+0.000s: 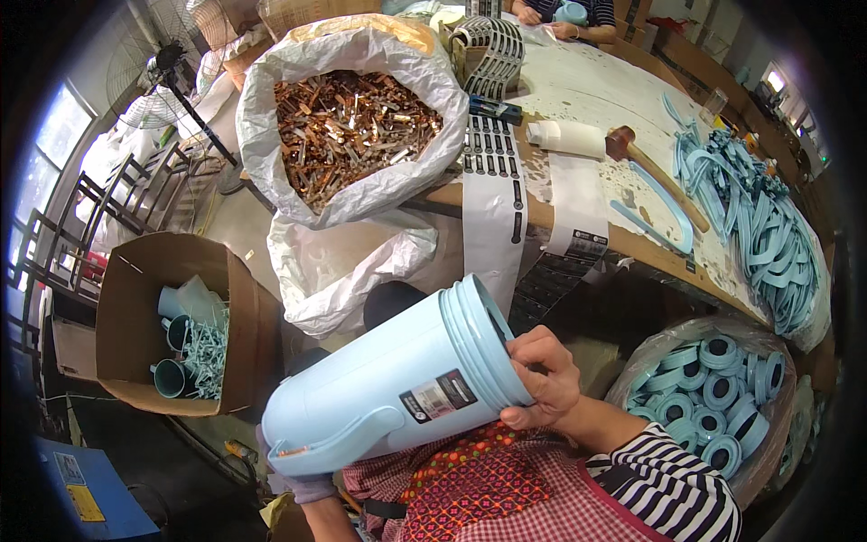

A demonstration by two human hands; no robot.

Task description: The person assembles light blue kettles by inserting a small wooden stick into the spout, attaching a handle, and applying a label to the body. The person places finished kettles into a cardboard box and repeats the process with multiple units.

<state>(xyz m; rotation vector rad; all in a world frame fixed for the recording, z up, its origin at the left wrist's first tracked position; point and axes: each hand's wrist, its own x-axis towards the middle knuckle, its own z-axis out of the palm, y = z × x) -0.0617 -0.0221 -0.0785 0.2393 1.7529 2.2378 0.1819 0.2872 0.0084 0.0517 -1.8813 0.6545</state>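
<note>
A large light-blue plastic jug casing (379,370), like the shell of a thermos jug, lies tilted across my lap. Its moulded handle (348,443) faces me, a dark label (439,396) sits on its side, and its threaded open mouth points up to the right. My right hand (545,379) is closed on the rim, fingertips hooked into the mouth. My left hand (309,486), in a greyish glove, supports the closed end from below near the handle; most of its fingers are hidden behind the casing.
A white sack (352,203) of small brownish metallic pieces stands ahead. On the table (578,86) lie label rolls (567,138), a hammer (664,176) and blue strips (763,235). A cardboard box (253,334) stands left; a bag of blue rings (713,406) right. Someone sits at the far side.
</note>
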